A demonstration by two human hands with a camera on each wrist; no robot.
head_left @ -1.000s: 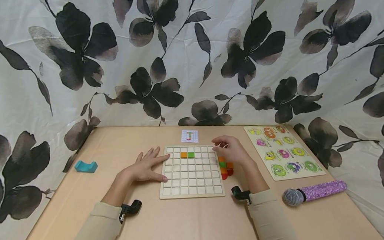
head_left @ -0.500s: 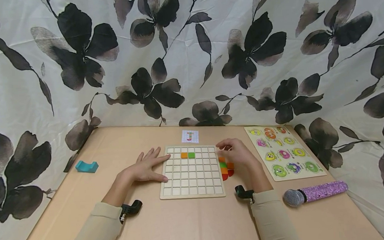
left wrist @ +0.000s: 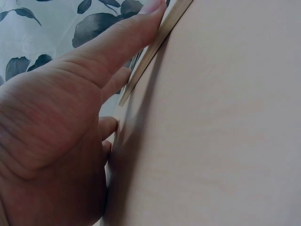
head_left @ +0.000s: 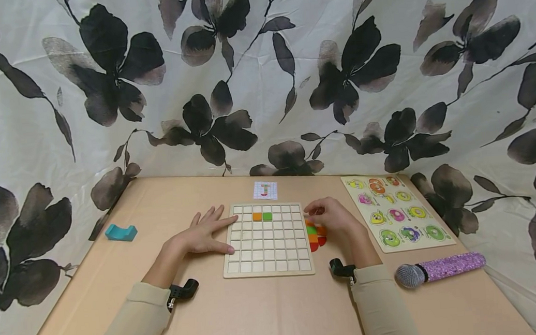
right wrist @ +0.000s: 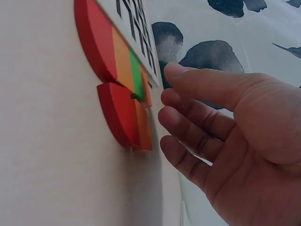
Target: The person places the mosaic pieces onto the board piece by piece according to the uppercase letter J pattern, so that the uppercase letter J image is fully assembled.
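A pale grid board (head_left: 266,265) lies on the table, with an orange square (head_left: 257,217) and a green square (head_left: 267,217) side by side near its top. My left hand (head_left: 202,230) spreads its fingers at the board's left side, index fingertip and thumb touching the edge. In the left wrist view the thumb (left wrist: 136,30) lies along the board's edge (left wrist: 153,52). Past the board's top right corner, my right hand (head_left: 336,219) hovers over small coloured blocks, fingers loosely bent. Those include red blocks (right wrist: 94,42), orange pieces (right wrist: 123,61) and a green piece (right wrist: 137,77). Nothing shows between its fingers.
A small pattern card (head_left: 265,190) lies behind the board. At right are a sheet of cartoon fruit pictures (head_left: 397,213) and a purple glittery microphone (head_left: 443,269). A turquoise curved block (head_left: 120,233) sits at left. Floral cloth (head_left: 271,84) hangs behind the table.
My right hand has shifted slightly right and nearer to me, from the board's top right corner to over the coloured blocks. My left hand stays on the board's edge.
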